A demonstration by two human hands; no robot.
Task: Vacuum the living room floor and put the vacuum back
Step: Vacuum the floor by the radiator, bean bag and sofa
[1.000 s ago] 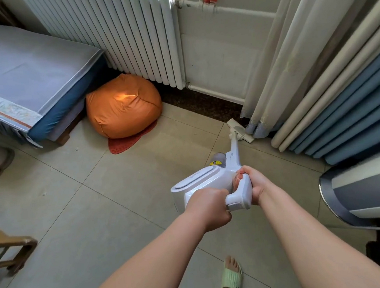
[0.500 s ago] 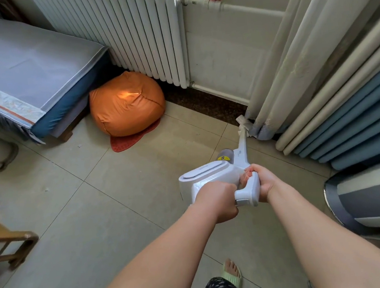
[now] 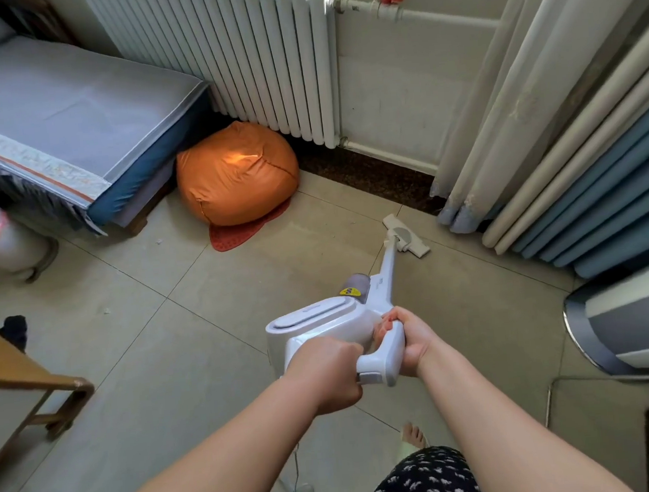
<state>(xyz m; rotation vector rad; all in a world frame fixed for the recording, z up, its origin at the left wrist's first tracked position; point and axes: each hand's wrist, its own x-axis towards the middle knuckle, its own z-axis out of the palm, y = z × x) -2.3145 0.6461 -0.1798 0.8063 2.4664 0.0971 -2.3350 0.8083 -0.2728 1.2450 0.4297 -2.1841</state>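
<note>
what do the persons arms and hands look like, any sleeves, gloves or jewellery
Both forearms are bare: no sleeves reach into view. The left hand and right hand wear no gloves, and no watch, bracelet or ring shows on the visible sides. The only clothing in view is a dark garment with a small white print at the bottom edge.

Glossy white plastic vacuum (image 3: 333,322); matt grey floor tiles (image 3: 170,374); shiny orange cloth beanbag (image 3: 236,183); painted metal radiator (image 3: 245,54), upper centre.
</note>
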